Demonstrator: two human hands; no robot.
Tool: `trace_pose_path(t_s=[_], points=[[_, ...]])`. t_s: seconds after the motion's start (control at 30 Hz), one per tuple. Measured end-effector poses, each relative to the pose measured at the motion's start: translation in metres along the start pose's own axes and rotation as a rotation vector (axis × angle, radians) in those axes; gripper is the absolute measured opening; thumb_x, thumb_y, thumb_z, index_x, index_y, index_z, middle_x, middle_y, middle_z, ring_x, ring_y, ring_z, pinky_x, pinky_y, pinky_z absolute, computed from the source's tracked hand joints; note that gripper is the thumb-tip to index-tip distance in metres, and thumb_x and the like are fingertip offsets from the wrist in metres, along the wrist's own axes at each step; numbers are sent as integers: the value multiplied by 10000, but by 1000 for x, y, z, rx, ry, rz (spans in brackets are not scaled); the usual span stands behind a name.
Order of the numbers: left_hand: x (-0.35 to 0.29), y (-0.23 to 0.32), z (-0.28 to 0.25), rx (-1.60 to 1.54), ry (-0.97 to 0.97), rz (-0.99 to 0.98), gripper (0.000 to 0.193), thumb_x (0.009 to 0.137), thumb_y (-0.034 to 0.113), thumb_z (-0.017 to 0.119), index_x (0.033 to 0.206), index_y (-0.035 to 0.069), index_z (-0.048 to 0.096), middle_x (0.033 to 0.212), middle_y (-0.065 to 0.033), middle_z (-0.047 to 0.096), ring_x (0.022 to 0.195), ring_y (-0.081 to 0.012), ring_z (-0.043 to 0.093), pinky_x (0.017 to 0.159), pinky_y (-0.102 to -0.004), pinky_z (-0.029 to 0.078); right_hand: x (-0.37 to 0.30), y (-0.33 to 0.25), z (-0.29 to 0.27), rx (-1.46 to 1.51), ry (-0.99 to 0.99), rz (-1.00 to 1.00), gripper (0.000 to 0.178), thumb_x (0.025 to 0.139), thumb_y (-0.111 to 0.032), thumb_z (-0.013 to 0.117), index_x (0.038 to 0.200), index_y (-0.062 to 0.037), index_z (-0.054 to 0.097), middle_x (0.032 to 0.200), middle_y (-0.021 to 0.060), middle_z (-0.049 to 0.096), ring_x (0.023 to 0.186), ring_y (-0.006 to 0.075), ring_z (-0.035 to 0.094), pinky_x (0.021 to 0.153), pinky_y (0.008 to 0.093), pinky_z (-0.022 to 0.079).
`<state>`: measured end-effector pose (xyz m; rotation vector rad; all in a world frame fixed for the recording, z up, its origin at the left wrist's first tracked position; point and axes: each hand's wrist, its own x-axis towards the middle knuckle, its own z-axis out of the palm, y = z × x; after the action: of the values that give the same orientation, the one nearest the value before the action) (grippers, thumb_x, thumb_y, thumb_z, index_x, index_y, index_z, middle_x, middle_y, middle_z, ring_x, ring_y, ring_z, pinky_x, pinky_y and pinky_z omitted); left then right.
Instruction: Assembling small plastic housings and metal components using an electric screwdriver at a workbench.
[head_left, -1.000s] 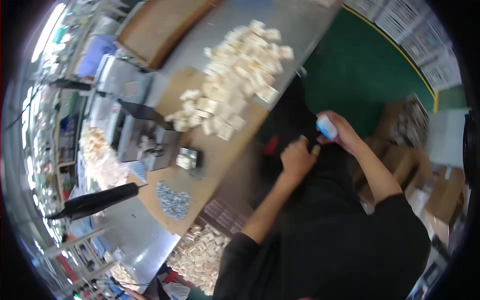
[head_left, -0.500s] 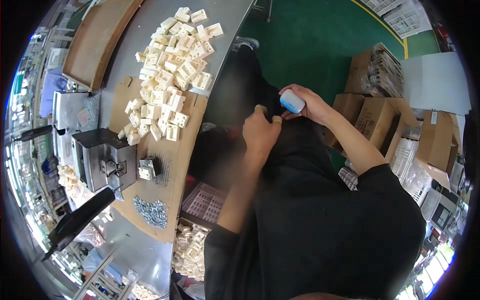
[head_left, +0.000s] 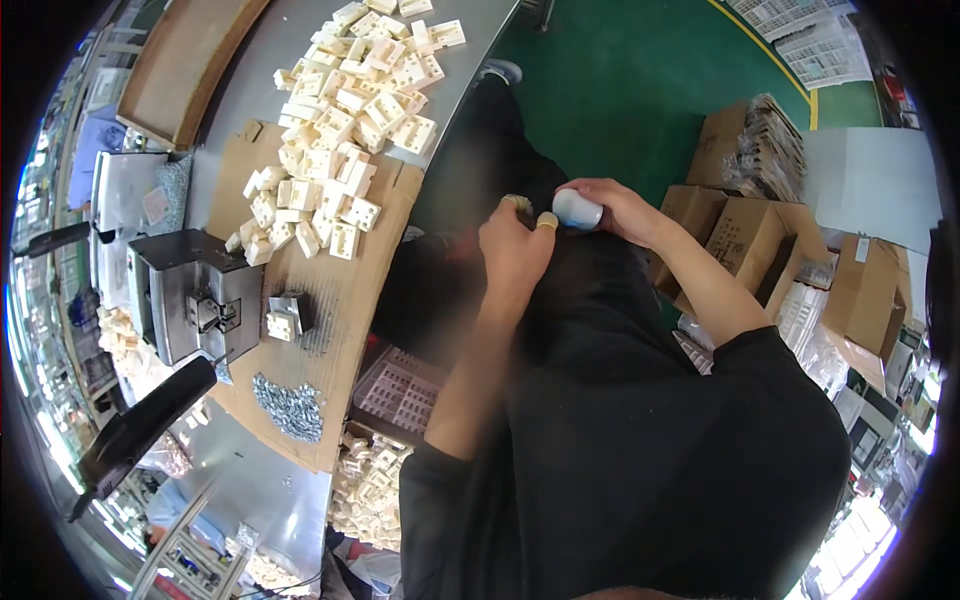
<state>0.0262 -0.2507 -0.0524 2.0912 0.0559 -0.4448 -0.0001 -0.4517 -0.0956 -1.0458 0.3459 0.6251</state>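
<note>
The right arm comes in bent, its bare forearm slanting up and leftward to the right hand (head_left: 622,212), whose fingers are closed around a rounded container (head_left: 577,207). The left forearm stands nearly upright below the left hand (head_left: 515,248); its thumb and a raised finger, both wearing yellowish finger covers (head_left: 547,220), are spread apart, and I cannot tell whether the curled fingers hold anything. The container sits within the right fingers, just right of the left thumb, above the dark-clothed lap. It is smooth and glossy, white with a blue lower part. Left of the left fingers is the grey metal desk (head_left: 245,85), with flat brown cardboard (head_left: 335,305), a jumbled pile of cream, blocky pieces (head_left: 345,130) and, lower down, a heap of small, shiny grey bits (head_left: 288,408).
</note>
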Motion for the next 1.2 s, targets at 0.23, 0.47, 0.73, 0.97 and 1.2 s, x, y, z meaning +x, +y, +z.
trace_pose_path(t_s=[0.23, 0.47, 0.73, 0.97, 1.2], points=[[-11, 6, 1, -63, 54, 190, 243, 730, 115, 717, 888, -54, 642, 771, -219, 673, 741, -362, 684, 691, -409, 529, 14, -12, 29, -709, 60, -4, 320, 962, -215, 535, 1144, 37, 612, 1083, 82, 657, 1053, 186, 579, 884, 309, 462], [-19, 8, 1, -43, 39, 194, 228, 708, 131, 698, 851, -26, 614, 769, -236, 659, 761, -418, 660, 699, -464, 531, 56, 35, 25, -858, -94, -303, 343, 883, -148, 623, 1188, 9, 611, 1171, 125, 659, 1135, 227, 583, 960, 372, 475], [-23, 7, -5, -66, 3, 174, 243, 711, 141, 693, 851, -26, 587, 766, -246, 651, 781, -438, 646, 718, -500, 516, 61, 34, 16, -1236, -154, -251, 330, 893, -154, 612, 1178, 12, 614, 1161, 149, 661, 1117, 257, 595, 949, 378, 479], [-23, -1, -6, -64, 2, 206, 245, 728, 152, 694, 864, -18, 582, 830, -225, 669, 817, -414, 658, 730, -479, 528, 58, 31, 6, -1405, -207, -228, 320, 902, -159, 603, 1170, 15, 616, 1153, 171, 662, 1100, 283, 605, 940, 383, 483], [-46, -11, -39, -131, -42, 213, 287, 806, 224, 725, 954, -6, 638, 896, -198, 672, 850, -383, 663, 751, -450, 534, 55, 24, -4, -1559, -290, -230, 311, 911, -164, 593, 1161, 19, 618, 1144, 193, 663, 1083, 309, 616, 931, 388, 487]])
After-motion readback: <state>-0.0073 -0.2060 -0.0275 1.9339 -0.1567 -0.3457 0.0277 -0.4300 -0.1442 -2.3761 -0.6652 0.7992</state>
